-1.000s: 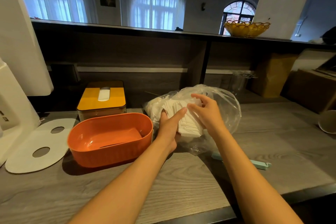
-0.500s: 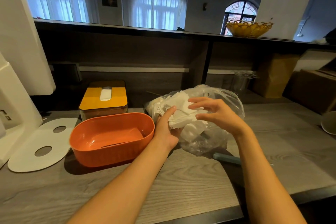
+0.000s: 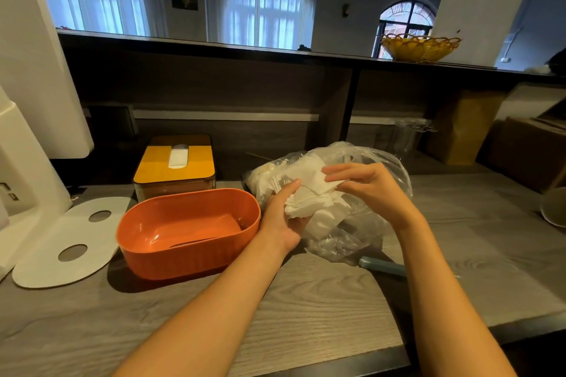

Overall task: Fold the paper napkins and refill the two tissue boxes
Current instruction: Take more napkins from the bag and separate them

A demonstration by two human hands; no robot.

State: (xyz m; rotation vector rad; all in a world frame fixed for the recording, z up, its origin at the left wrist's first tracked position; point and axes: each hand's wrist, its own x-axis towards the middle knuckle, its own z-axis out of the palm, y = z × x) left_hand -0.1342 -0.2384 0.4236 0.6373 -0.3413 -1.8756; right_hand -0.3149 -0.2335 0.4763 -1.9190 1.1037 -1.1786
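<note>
We are holding a bunch of napkins [image 3: 309,202] in our left hand [image 3: 283,219], thumb curled over the top of it, while our right hand [image 3: 372,190] is pinching the top sheet at its right edge between thumb and fingers. The napkins are thin, soft white paper, loosely layered and already rumpling, so we are risking a tear or a crooked crease if the right hand pulls while the left is squeezing tight; several sheets may also be clinging together and coming away as one. The bunch is hanging just above the bag [image 3: 352,223], a clear, crinkly plastic that is lying slack on the desk [image 3: 306,309] and could be dragged along with the paper. Just left of our left hand the orange box [image 3: 186,232] is sitting open and bare inside, smooth, oval, ribbed on its wall. Behind it the yellow box [image 3: 174,168] is standing lidded, a white slip showing at its slot.
</note>
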